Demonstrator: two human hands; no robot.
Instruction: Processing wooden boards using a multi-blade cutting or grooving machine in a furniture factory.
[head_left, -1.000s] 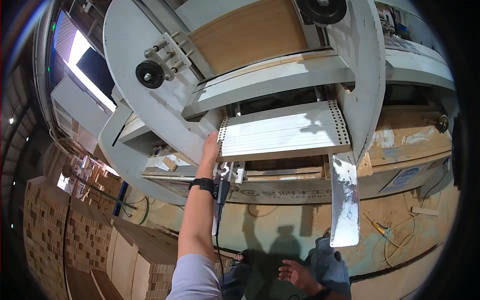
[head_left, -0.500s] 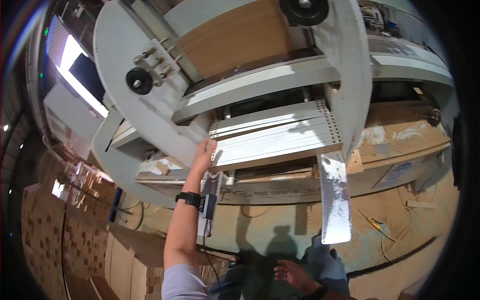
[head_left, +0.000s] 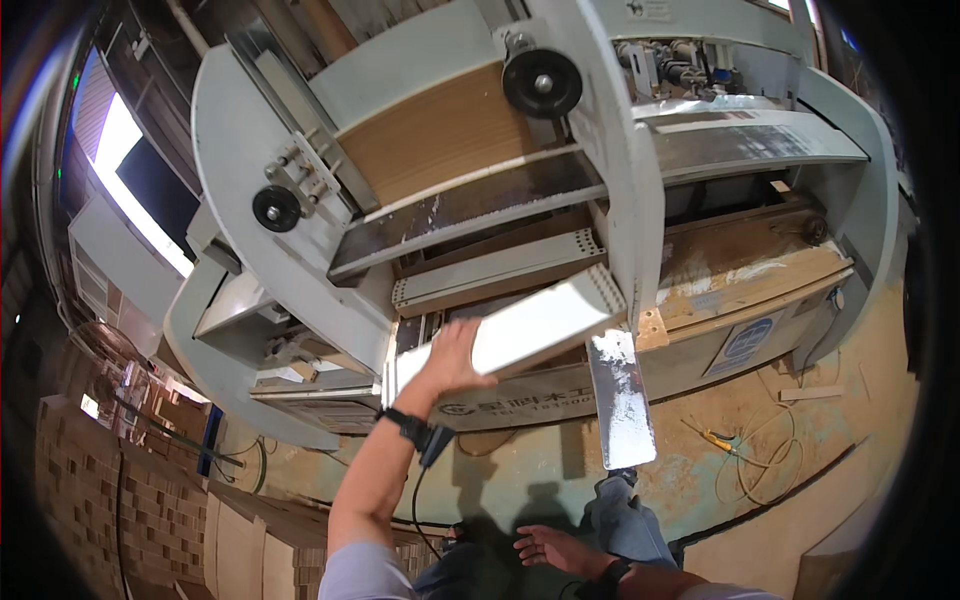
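Observation:
My left hand (head_left: 455, 357) grips a bundle of white strips (head_left: 540, 318) near its left part, fingers over the top and thumb along the near edge. The strips have rows of dark holes at the right end, and the bundle sits slanted at the front of the machine opening. Behind it, apart, lies a second group of white strips (head_left: 500, 268) with holes at both ends. Low in the view my right hand (head_left: 550, 547) hangs open in front of my legs, holding nothing.
A large pale machine (head_left: 240, 190) with black handwheels (head_left: 541, 83) surrounds the opening. A metal plate (head_left: 622, 400) juts toward me at the right. Stacked wooden pieces (head_left: 75, 480) stand at lower left. A yellow-handled tool (head_left: 716, 440) and a cable (head_left: 770, 465) lie on the floor.
The front bundle of strips has come away from the rear group and turned toward me. My left hand has moved from its left end onto its top. My right hand stays low and open.

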